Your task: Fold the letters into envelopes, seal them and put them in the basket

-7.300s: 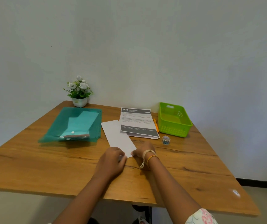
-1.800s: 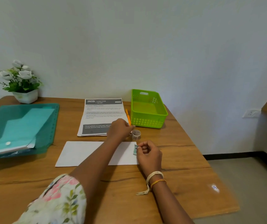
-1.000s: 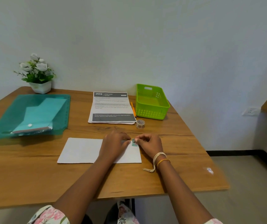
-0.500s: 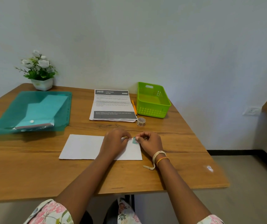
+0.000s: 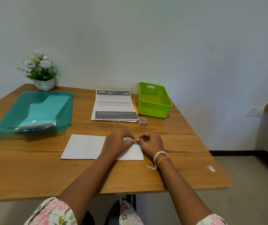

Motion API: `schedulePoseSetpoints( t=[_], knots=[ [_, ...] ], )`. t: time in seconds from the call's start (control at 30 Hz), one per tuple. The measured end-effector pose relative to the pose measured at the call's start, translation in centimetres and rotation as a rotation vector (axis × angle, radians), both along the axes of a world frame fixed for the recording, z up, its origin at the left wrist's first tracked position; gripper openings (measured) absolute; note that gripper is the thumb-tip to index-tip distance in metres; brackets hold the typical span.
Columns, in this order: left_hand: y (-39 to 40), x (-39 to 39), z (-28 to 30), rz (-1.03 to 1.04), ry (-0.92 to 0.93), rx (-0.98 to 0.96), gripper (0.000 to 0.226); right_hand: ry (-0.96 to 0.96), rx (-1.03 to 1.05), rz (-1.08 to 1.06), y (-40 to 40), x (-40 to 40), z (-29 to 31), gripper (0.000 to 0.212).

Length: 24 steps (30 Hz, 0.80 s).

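Observation:
A white envelope (image 5: 84, 147) lies flat on the wooden table (image 5: 32, 172), long side toward me. My left hand (image 5: 116, 144) and my right hand (image 5: 151, 144) meet over its right end, each pinching a small teal piece of tape (image 5: 135, 141) just above the paper. A printed letter sheet (image 5: 113, 105) lies behind the envelope. The green basket (image 5: 154, 109) stands at the back right, with nothing visible inside. A small tape roll (image 5: 142, 122) sits between the letter and the basket.
A teal plastic folder (image 5: 32, 111) with paper inside lies at the left. A potted white flower (image 5: 40, 71) stands in the back left corner. An orange pen (image 5: 135, 107) lies between letter and basket. The table's right edge is near my right hand.
Over the last seconds the envelope was turned sideways, and my left hand came from the tape roll to join my right. Both hands now pinch the tape piece more tightly together.

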<state>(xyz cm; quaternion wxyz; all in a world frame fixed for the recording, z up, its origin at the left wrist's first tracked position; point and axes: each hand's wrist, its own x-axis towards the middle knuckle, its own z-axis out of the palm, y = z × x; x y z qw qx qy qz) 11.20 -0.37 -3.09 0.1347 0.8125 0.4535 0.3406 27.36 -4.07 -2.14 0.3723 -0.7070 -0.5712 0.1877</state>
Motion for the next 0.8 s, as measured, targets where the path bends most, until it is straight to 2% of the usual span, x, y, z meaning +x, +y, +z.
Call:
schedulePoseSetpoints(
  t=[0.17,0.3,0.43,0.63,0.73,0.8],
  knots=[
    [-0.2,0.1,0.1,0.013,0.099,-0.036,0.022,-0.057,0.002,-0.038,0.3,0.0,-0.2,0.013],
    [-0.2,0.1,0.3,0.011,0.104,-0.056,0.025,-0.099,0.081,-0.089,0.2,-0.2,-0.2,0.008],
    [0.0,-0.2,0.3,-0.045,0.108,-0.112,0.029,-0.150,0.131,0.018,-0.7,-0.4,-0.3,0.006],
    [0.0,-1.0,1.1,-0.141,0.243,-0.180,0.048,-0.307,0.029,0.018,-1.9,-0.4,-0.6,0.032],
    [-0.5,-1.3,0.6,-0.140,0.351,-0.118,0.054,-0.440,0.012,0.045,-2.6,-0.4,-0.9,0.049],
    [-0.9,-1.4,0.2,-0.134,0.370,-0.093,0.055,-0.436,0.065,0.067,-3.2,-0.6,-0.8,0.050]
  ],
)
